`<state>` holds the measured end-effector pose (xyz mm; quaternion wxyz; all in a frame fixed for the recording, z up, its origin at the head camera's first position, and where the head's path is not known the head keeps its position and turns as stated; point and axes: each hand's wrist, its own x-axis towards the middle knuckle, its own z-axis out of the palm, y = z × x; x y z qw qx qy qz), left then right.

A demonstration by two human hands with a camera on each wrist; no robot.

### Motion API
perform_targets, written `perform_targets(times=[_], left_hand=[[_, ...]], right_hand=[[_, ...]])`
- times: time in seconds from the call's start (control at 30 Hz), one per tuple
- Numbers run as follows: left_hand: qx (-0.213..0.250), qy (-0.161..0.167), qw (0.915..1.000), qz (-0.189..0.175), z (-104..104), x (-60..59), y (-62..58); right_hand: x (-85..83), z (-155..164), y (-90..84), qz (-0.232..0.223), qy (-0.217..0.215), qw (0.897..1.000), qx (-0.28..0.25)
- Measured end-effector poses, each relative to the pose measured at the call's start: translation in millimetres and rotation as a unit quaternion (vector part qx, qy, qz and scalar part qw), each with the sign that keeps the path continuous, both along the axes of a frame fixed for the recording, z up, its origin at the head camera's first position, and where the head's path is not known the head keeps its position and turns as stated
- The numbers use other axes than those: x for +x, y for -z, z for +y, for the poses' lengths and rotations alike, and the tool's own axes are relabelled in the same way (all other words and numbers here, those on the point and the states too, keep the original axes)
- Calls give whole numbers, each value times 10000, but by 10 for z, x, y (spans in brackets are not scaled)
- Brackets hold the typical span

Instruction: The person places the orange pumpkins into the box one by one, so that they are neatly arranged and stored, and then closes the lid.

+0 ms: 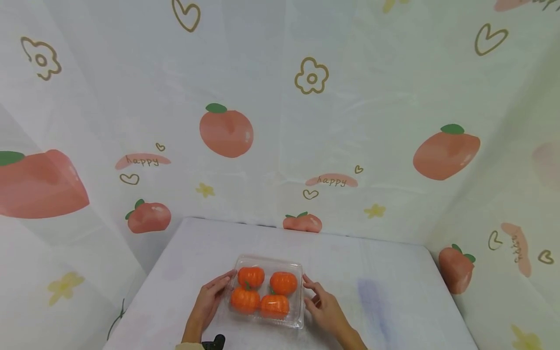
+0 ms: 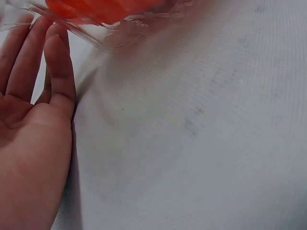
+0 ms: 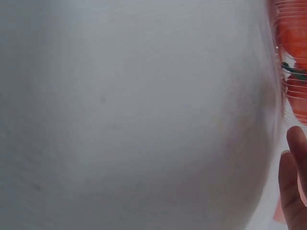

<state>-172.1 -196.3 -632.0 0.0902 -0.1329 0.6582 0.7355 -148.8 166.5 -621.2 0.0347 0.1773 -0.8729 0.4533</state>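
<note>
Clear plastic makes up the flat box with a lid (image 1: 268,291), and four small orange pumpkins (image 1: 251,276) sit inside it. The box rests on the white table (image 1: 385,291), near the front edge. The person's left hand (image 1: 209,300) lies at the box's left side with straight fingers (image 2: 56,62) touching the plastic. The right hand (image 1: 323,305) waits just beside the right side; its fingers (image 3: 293,191) are spread and loose, and it is hard to tell if they touch. Neither hand grips anything. It looks like the step is getting hold of the box from both sides. The next move probably needs both hands to press in evenly, so the thin plastic does not bend or tip.
</note>
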Motion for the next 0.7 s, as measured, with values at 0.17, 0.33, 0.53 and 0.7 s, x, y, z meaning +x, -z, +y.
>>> perform_targets(times=[0.17,0.33,0.53,0.7], left_hand=[[-39,-83,10000,-10,13,-4,-3],[-111,-171,9998,-58,31,-29,-46],[-163,-274,9993,-218,45,-14,-107],[-202,-325,9991,-165,40,10,-154]], right_hand=[[41,-10,-6,-308,44,9995,-10],[27,-41,-26,-198,38,9998,-76],[56,-1,-35,-768,-24,9969,-193],[100,31,-130,-1934,-150,9795,-549]])
